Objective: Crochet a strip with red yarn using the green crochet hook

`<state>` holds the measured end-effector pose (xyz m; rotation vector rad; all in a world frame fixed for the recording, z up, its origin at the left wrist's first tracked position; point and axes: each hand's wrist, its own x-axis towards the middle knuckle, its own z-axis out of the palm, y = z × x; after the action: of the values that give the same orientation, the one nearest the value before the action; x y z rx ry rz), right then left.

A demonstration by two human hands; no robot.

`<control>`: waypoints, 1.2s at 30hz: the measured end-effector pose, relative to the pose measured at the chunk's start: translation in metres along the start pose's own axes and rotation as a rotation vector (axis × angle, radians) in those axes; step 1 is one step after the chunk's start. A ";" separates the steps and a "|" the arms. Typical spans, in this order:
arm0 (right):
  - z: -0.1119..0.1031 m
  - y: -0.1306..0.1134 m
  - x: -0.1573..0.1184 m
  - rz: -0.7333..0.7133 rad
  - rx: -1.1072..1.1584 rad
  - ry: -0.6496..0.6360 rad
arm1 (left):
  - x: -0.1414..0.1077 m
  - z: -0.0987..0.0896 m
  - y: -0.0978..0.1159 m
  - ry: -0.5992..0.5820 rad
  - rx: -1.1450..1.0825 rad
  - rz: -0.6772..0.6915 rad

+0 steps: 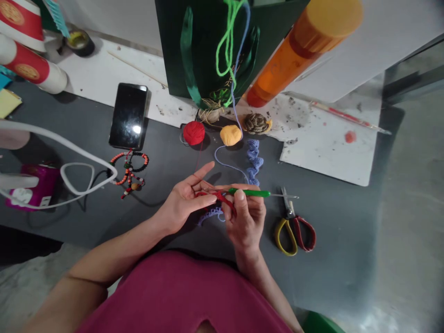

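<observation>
Head view. Red piece (220, 197) sits between the two hands, above the bench (335, 263). Left hand (181, 202): thumb and fingers pinch the piece, forefinger extended. Right hand (247, 216): gripping the hook (255, 193), thumb by its green handle. Progress, judged from where I stand: under way, not finished. Some red is worked up; its thread (200, 156) leads to the red ball (194, 133) beyond the left hand, with plenty wound on. Stitch count cannot be told; fingers cover much. Blue work (210, 213) shows below the hands, held or lying unclear. Blue coil (255, 159), beyond the right hand, looks further along. Scissors (290, 231) lie right of the right hand, not in use.
</observation>
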<state>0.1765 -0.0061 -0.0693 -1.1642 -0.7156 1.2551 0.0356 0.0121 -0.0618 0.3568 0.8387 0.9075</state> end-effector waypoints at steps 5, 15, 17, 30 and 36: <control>-0.004 -0.005 0.000 0.060 -0.072 0.008 | 0.000 -0.002 0.000 0.019 0.096 0.032; -0.008 -0.007 0.004 0.030 -0.151 -0.039 | -0.002 0.002 0.006 0.060 0.164 0.048; -0.009 -0.007 0.005 0.026 -0.158 -0.065 | -0.003 0.002 0.006 0.058 0.163 0.044; -0.013 -0.013 0.007 -0.095 -0.245 -0.124 | -0.002 0.001 0.006 0.037 0.160 0.042; -0.018 -0.008 0.006 -0.146 -0.256 -0.109 | -0.003 0.001 0.007 0.066 0.167 0.050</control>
<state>0.1972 -0.0042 -0.0679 -1.2312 -1.0477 1.1335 0.0320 0.0137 -0.0553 0.4969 0.9737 0.9013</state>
